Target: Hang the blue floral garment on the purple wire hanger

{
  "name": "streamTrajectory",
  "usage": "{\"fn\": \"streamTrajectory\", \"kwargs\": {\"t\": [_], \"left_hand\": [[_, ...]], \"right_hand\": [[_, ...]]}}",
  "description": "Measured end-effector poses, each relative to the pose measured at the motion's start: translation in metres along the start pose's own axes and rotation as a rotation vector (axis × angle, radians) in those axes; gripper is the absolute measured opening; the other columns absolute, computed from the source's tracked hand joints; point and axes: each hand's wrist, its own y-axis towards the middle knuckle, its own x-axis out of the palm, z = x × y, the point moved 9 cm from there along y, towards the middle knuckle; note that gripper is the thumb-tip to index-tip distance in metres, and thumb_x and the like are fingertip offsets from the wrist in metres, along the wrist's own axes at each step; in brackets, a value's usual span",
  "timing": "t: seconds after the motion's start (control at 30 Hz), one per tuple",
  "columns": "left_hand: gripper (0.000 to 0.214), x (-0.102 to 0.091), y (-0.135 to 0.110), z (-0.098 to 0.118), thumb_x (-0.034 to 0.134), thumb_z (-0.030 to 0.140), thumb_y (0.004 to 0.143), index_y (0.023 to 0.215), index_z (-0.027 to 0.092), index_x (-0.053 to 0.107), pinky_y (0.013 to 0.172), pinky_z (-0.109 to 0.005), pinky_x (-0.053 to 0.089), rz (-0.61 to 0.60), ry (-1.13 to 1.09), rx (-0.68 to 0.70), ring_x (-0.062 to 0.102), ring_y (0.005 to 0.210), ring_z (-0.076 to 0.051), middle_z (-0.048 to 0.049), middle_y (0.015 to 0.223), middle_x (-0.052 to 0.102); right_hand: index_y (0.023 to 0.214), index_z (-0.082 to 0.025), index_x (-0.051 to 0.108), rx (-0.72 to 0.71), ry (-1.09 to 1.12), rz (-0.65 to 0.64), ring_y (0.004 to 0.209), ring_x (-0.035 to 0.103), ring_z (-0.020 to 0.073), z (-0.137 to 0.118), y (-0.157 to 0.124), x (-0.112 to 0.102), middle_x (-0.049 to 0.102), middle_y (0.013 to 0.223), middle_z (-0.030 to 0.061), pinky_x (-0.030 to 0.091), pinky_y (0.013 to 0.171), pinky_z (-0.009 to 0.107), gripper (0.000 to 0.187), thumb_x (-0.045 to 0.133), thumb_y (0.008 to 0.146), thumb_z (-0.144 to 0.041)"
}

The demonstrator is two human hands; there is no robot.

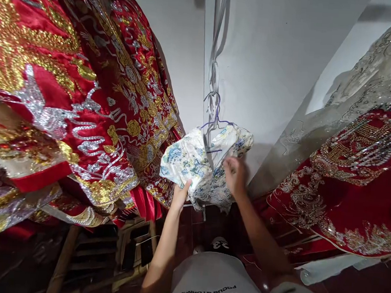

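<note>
A small white garment with blue and yellow flowers point(194, 162) hangs on a purple wire hanger point(214, 116), which is hooked on a grey strap point(216, 54) running down the white wall. My left hand point(180, 193) grips the garment's lower left edge, fingers closed on the cloth. My right hand point(235, 175) is at the garment's front, fingers curled against the fabric near the middle; it looks slightly blurred.
Heavy red robes with gold and silver embroidery point(68, 88) hang at the left. More red embroidered cloth point(353, 184) and a sheer beaded fabric point(363, 87) hang at the right. A wooden frame point(63, 262) stands low left. The floor is dark red.
</note>
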Motion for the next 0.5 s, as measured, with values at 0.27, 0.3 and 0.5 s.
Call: {"fn": "streamTrajectory", "kwargs": {"t": [0.27,0.3,0.5], "left_hand": [[0.052,0.003,-0.013,0.011,0.079,0.043,0.079,0.123,0.018,0.065,0.114,-0.040,0.045,0.021,-0.016,-0.018,0.059,0.134,-0.029,-0.0134,0.136,0.067],[0.050,0.002,-0.015,0.013,0.079,0.043,0.080,0.120,0.018,0.065,0.114,-0.041,0.045,0.022,-0.001,-0.016,0.060,0.133,-0.030,-0.0137,0.133,0.068],[0.060,-0.018,-0.051,0.043,0.065,0.046,0.089,0.140,0.022,0.043,0.123,-0.047,0.031,0.379,0.351,0.372,0.039,0.147,-0.031,-0.0171,0.147,0.049]], "right_hand": [[0.068,-0.022,0.060,0.487,0.357,-0.549,0.055,0.049,0.0154,0.049,-0.056,0.092,0.058,0.061,0.0017,0.039,0.054,0.030,0.062,0.056,0.076,-0.083],[0.068,-0.022,0.059,0.470,0.380,-0.560,0.055,0.048,0.0146,0.044,-0.054,0.092,0.057,0.061,0.0006,0.038,0.053,0.029,0.057,0.061,0.076,-0.078],[0.059,-0.023,0.056,0.509,0.429,-0.418,0.050,0.042,0.0130,0.041,-0.063,0.072,0.053,0.054,-0.0012,0.033,0.051,0.029,0.037,0.063,0.081,-0.052]]}}
